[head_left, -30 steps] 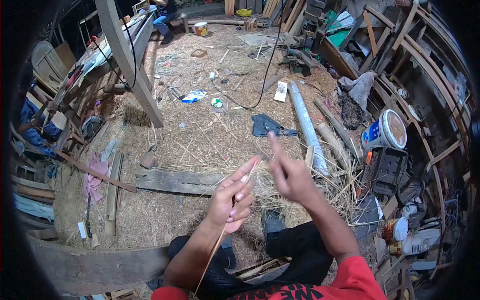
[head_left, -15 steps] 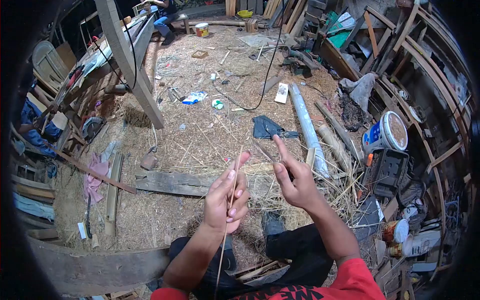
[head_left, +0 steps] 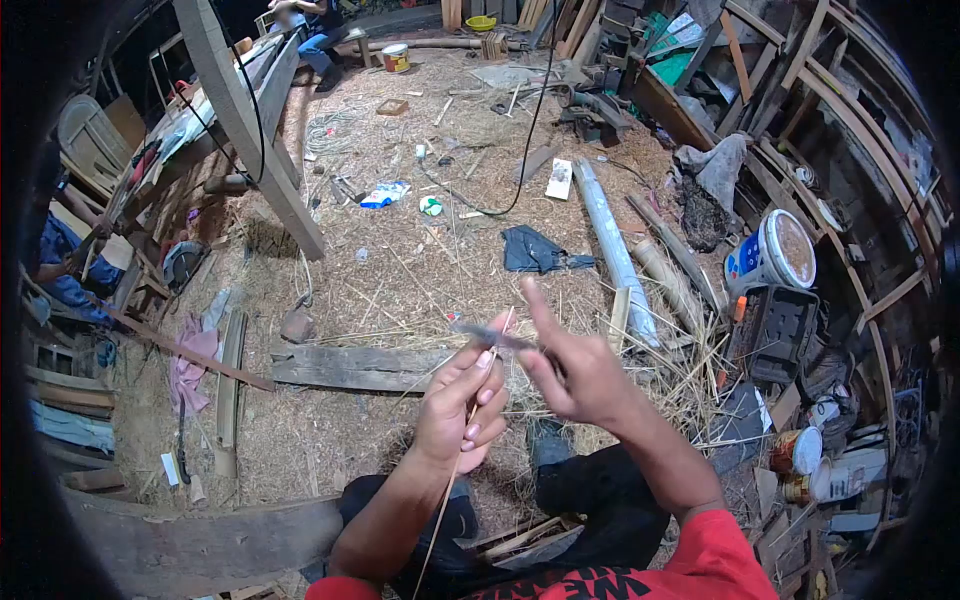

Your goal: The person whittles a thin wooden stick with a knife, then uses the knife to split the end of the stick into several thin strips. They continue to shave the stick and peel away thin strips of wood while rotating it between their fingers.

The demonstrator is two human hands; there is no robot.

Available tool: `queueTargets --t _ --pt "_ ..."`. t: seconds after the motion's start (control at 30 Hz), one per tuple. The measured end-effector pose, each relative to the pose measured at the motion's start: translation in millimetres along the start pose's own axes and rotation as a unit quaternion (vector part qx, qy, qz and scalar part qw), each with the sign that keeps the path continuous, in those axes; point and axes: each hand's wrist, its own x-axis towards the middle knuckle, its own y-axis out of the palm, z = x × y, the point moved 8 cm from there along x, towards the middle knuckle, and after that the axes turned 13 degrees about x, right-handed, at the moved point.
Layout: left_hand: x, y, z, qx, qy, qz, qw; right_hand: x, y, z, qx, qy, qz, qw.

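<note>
My left hand [head_left: 452, 408] is closed around a long, thin strip [head_left: 437, 525], which looks like split bamboo. The strip runs from above my fingertips down past my wrist toward my lap. In my right hand [head_left: 588, 372] is a knife [head_left: 492, 336], its blade blurred by motion and lying across the strip just above my left thumb. My right index finger points up and away, while the other fingers wrap the handle, which is mostly hidden.
A weathered plank [head_left: 360, 369] lies ahead of my feet among shavings. To the right are loose straw-like strips [head_left: 690, 400], a grey pole [head_left: 615, 250], a white bucket [head_left: 775, 255] and a black tool case [head_left: 778, 335]. Other people sit at the far left [head_left: 322, 45] and left edge.
My right hand has moved left and slightly down, bringing the knife from apart to across the strip. My left hand has shifted slightly right, and the strip's upper end leans more to the right.
</note>
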Motion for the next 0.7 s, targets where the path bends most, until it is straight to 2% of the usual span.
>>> queueTargets --t 0.1,0.2,0.33,0.43,0.57,0.7 --pt "-0.2 2.2 -0.8 0.004 -0.006 0.004 1.0 -2.8 7.5 5.7 -0.018 -0.049 0.004 0.999" --pt "-5.0 9.2 2.9 0.018 -0.024 0.019 0.999 6.3 -29.3 -43.8 -0.005 0.116 -0.105 0.988" --pt "1.8 1.8 0.4 -0.013 -0.023 0.005 1.0 -1.0 -10.6 -15.4 0.08 0.019 -0.06 0.995" --pt "1.6 -3.4 1.1 -0.018 -0.025 -0.003 1.0 -4.5 14.5 1.2 0.031 -0.005 0.022 0.999" --pt "1.8 -5.5 5.1 -0.04 -0.033 0.002 0.999 4.1 -0.8 -14.3 0.027 0.078 -0.011 0.996" --pt "-0.4 -3.3 4.4 -0.018 -0.034 -0.004 0.999 -2.4 13.5 0.3 0.031 -0.027 0.016 0.999"
